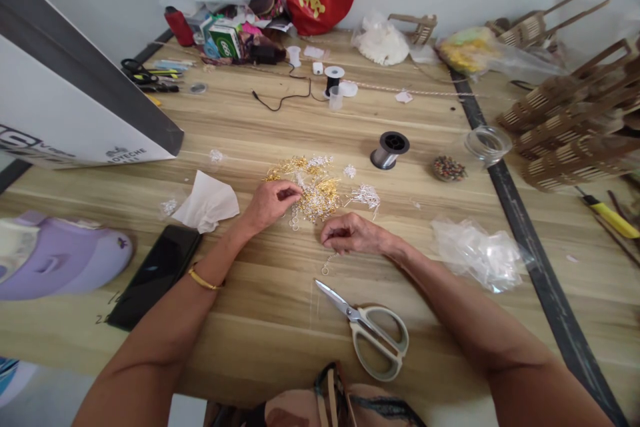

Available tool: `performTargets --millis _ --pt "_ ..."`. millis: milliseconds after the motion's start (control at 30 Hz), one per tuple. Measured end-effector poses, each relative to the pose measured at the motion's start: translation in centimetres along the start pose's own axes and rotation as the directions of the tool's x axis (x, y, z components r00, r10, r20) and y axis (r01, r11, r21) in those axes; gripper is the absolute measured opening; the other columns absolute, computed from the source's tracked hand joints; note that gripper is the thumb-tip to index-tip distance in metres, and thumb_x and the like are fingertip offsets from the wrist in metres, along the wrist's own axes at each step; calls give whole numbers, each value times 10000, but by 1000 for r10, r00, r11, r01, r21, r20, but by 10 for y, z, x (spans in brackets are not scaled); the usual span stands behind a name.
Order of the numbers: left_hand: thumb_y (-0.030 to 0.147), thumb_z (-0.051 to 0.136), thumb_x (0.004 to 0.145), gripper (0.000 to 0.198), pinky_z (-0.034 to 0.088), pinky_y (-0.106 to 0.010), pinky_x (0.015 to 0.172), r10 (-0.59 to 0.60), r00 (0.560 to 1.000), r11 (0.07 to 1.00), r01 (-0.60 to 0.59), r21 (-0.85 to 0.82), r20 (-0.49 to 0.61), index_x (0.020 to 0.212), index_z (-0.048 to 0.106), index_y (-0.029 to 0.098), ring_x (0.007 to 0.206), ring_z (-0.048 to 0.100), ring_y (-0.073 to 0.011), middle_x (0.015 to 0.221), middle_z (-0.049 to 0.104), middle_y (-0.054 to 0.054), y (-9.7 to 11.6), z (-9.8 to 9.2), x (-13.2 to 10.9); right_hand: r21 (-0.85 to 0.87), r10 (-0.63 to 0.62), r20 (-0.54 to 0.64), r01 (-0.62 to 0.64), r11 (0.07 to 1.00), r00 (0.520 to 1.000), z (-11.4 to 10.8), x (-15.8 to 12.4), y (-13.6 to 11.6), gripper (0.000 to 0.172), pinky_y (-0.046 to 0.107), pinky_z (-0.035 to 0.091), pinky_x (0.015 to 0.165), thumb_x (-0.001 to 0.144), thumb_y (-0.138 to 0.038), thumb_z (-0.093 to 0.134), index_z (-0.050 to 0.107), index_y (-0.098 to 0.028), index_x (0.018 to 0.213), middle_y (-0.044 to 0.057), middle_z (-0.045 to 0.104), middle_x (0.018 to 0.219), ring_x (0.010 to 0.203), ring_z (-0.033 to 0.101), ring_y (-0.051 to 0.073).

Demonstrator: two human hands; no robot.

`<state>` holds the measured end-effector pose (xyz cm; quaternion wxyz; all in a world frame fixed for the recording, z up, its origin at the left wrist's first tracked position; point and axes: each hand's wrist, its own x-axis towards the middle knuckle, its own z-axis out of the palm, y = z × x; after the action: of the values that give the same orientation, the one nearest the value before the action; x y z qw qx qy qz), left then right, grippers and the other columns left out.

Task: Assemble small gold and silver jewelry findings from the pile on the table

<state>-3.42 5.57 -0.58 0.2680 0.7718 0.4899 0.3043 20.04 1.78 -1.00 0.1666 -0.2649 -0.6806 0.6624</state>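
My left hand (273, 204) is at the left edge of a pile of gold and silver beads and findings (320, 200), thumb and fingertips pressed together. Whatever is between those fingertips is too small to make out. Just beneath them lies a short silver chain with rings (295, 219). To the right of the pile, my right hand (354, 233) has its fingers curled closed. Another small silver chain (327, 264) trails from under these fingers onto the wood. White-handled scissors (383, 340) lie with blades apart, nearer to me.
A spool of wire (390, 150) stands beyond the pile, with a jar of dark beads (450, 168) to its right. Clear plastic bags (477, 253) lie beside my right forearm. On the left are a white paper (209, 203), a black phone (155, 277) and a large box (75, 100).
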Motion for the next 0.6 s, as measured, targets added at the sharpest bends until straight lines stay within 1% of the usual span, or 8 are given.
performTargets --millis 200,367,533,600 --pt "222 641 786 101 520 -252 695 7 1000 1000 -7 -3 -8 820 709 156 727 664 -143 829 741 -42 1 0 0 5 -2 3 2 1000 1000 -1 0 3 89 155 417 452 826 -204 602 603 -116 811 -35 532 627 484 508 42" --pt "203 650 784 81 509 -243 678 21 1000 1000 -21 3 -18 815 709 157 703 655 -132 818 739 -36 -1 1 1 -8 -13 1 13 1000 1000 -1 0 4 75 149 425 452 828 -183 596 606 -112 808 -32 537 638 485 517 39" --pt "215 638 804 91 502 -253 680 63 998 998 -63 10 -20 825 704 156 719 649 -133 830 732 -45 -3 4 2 -1 -14 -1 14 1000 1000 0 0 2 67 149 419 447 828 -176 594 602 -112 811 -37 531 624 472 503 35" --pt "211 632 809 92 497 -254 656 93 995 996 -93 14 -18 825 700 151 709 635 -133 821 717 -51 -2 5 2 7 -17 1 17 1000 1000 0 0 1 75 151 413 446 829 -181 597 600 -110 805 -37 529 625 469 495 32"
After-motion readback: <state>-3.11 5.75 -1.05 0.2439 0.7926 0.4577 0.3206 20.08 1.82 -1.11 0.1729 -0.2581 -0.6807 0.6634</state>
